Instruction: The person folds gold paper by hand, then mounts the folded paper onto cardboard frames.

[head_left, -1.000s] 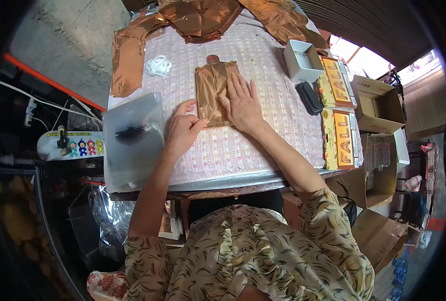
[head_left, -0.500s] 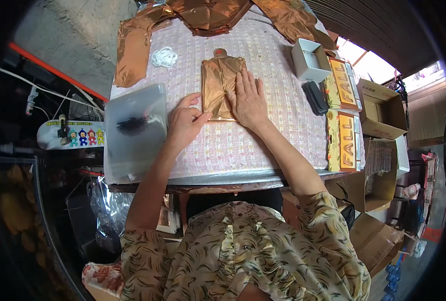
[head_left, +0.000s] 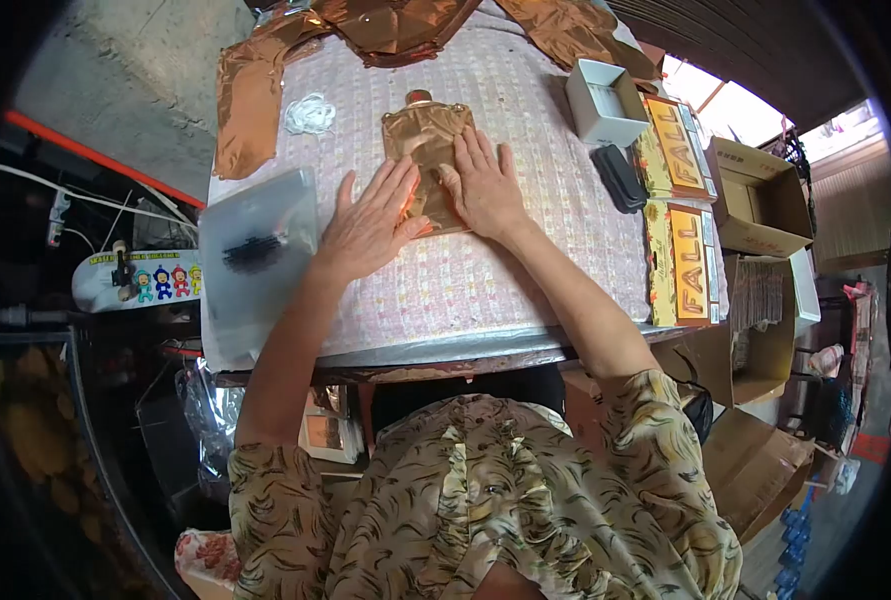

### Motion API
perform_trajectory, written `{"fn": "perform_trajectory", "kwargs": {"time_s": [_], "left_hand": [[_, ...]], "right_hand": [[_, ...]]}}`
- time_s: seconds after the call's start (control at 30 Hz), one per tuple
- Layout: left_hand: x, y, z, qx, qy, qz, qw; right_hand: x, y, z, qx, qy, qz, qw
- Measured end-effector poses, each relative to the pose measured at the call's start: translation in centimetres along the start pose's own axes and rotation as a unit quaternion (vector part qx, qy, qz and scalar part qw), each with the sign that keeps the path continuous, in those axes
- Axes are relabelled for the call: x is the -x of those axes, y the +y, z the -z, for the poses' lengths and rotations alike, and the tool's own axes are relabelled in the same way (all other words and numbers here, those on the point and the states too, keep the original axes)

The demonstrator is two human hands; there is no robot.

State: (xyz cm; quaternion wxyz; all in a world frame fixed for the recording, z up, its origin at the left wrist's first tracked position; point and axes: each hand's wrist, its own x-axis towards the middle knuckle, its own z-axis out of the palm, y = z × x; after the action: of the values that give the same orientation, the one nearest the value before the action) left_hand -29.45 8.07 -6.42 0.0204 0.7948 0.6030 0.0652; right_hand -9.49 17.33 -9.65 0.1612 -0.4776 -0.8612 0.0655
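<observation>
Your flat, copper-coloured, shiny foil piece (head_left: 427,148) lies on the pale checked cloth (head_left: 445,305), its small rounded tab (head_left: 418,97) at the end away from you. Your left hand (head_left: 368,222) rests palm down over its left edge, fingers stretched out, the little one splayed aside, the thumb by its near end; your right hand (head_left: 487,195) lies palm down over its right side, fingers straight and thumb turned inward. Neither hand has hold of anything; both simply rest on the foil, and how hard they press cannot be told. To flatten it well, spread the weight through whole fingers rather than the tips, since foil this thin probably creases easily. Working outward from the middle should suit the wrinkles, with one hand holding firm so the piece does not skid. Mind the tab, which looks narrow enough to bend. The frosted clear plastic sleeves (head_left: 265,310) to the left of the foil piece, and the slim black case (head_left: 618,180) to its right, both sit well apart, leaving your wrists room.
</observation>
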Motion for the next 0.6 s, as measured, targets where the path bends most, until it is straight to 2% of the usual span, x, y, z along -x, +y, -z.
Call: {"fn": "perform_trajectory", "kwargs": {"time_s": [0.07, 0.23, 0.3, 0.33, 0.37, 0.43, 0.47, 0.53, 0.6], "left_hand": [[0.0, 0.0, -0.2, 0.005, 0.003, -0.001, 1.0], [-1.6, -0.4, 2.5, 0.046, 0.029, -0.012, 0.998], [-4.6, -0.5, 6.0, 0.114, -0.113, 0.049, 0.986], [-5.4, -1.1, 4.3, 0.099, 0.081, -0.043, 0.991], [-7.0, -1.5, 2.9, 0.1, 0.085, -0.041, 0.99], [-10.6, -1.3, 0.8, 0.176, 0.167, -0.126, 0.962], [-11.5, -1.0, -0.5, 0.176, 0.171, -0.126, 0.961], [-12.9, -0.6, -2.3, 0.281, 0.175, -0.112, 0.937], [-13.3, -0.7, -3.5, 0.257, 0.165, -0.093, 0.948]], "right_hand": [[-0.5, 1.1, 0.6, -0.034, -0.042, 0.0, 0.999], [-0.7, 2.8, 1.1, -0.052, -0.071, 0.026, 0.996], [-0.6, 2.8, 1.1, -0.05, -0.067, 0.036, 0.996], [-0.5, 2.8, 0.9, -0.048, -0.069, 0.038, 0.996], [-0.4, 2.8, 0.5, -0.026, -0.061, 0.04, 0.997], [-0.3, 2.6, 0.1, -0.001, -0.05, 0.044, 0.998], [-0.1, 2.3, 0.1, 0.01, -0.038, 0.046, 0.998], [-0.1, 2.1, 0.4, 0.023, -0.031, 0.045, 0.998], [0.0, 1.9, 0.6, 0.023, -0.027, 0.043, 0.998]]}}
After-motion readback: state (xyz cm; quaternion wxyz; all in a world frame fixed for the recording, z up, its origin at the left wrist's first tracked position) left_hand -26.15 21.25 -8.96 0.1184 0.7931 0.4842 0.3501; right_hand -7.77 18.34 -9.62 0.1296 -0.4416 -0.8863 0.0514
